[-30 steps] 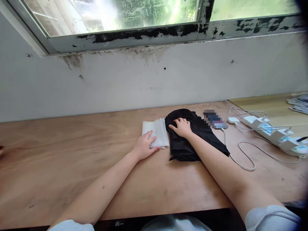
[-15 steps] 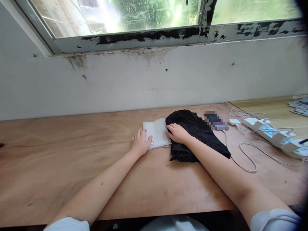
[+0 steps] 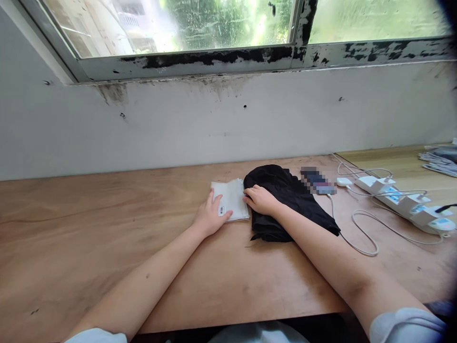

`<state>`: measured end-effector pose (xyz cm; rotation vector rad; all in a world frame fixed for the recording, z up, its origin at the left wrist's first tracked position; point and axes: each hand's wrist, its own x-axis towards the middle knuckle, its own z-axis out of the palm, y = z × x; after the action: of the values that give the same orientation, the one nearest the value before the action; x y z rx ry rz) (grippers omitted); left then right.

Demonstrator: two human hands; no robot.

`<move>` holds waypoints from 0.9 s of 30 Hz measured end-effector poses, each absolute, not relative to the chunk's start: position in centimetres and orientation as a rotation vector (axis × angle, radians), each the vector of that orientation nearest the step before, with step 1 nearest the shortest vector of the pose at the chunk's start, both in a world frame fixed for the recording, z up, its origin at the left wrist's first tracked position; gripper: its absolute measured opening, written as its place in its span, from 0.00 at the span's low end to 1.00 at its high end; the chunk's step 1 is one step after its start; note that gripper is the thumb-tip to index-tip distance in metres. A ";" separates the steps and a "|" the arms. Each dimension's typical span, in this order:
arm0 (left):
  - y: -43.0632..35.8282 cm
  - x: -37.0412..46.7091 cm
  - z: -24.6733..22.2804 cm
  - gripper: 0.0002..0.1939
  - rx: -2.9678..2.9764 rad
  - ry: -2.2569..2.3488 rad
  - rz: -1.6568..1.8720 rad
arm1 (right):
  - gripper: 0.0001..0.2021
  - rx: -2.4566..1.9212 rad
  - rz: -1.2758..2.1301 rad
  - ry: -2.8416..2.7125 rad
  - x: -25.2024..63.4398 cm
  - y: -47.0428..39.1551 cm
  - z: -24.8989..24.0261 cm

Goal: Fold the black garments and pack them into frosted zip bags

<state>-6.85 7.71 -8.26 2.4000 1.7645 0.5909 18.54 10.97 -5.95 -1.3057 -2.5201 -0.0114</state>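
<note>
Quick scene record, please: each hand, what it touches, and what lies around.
left hand: spread over the near-left part of a flat, white, plastic-looking packet
right hand: fingertips at the packet's right edge, palm over a crumpled black fabric bundle; pinch unclear
label: small black-and-white barcode sticker beside the left thumb
surface: brown wooden table
right side: pixelated dark, flat device; long white plastic power strip

Bright daylight glares through the window (image 3: 228, 28), while dark blur shades the right edge.
</note>
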 end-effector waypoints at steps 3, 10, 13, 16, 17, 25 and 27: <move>7.6 -6.9 -8.4 0.50 2.496 1.704 0.451 | 0.14 -1.396 -0.074 -2.477 18.2 11.2 -6.2; 8.1 -8.9 -8.1 0.46 2.512 1.700 0.467 | 0.12 -1.352 -0.021 -2.519 18.3 11.0 -6.1; 8.1 -9.5 -7.8 0.42 2.564 1.665 0.485 | 0.13 -1.259 0.032 -2.532 18.6 11.0 -6.1; 8.0 -9.3 -7.9 0.41 2.567 1.642 0.519 | 0.15 -1.233 0.101 -2.550 18.8 10.9 -6.2; 8.0 -9.2 -8.0 0.42 2.566 1.636 0.525 | 0.17 -1.231 0.127 -2.554 18.8 10.9 -6.2; 7.3 -8.5 -7.2 0.21 2.373 1.707 0.822 | 0.15 -1.172 0.270 -2.462 19.3 11.1 -6.2; 7.2 -8.5 -7.1 0.19 2.289 1.705 0.963 | 0.19 -1.195 0.280 -2.419 19.4 11.2 -6.2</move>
<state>-8.53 7.24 -7.10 2.2890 1.7047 0.9632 19.38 11.16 -6.16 -1.1955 -2.4194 0.2802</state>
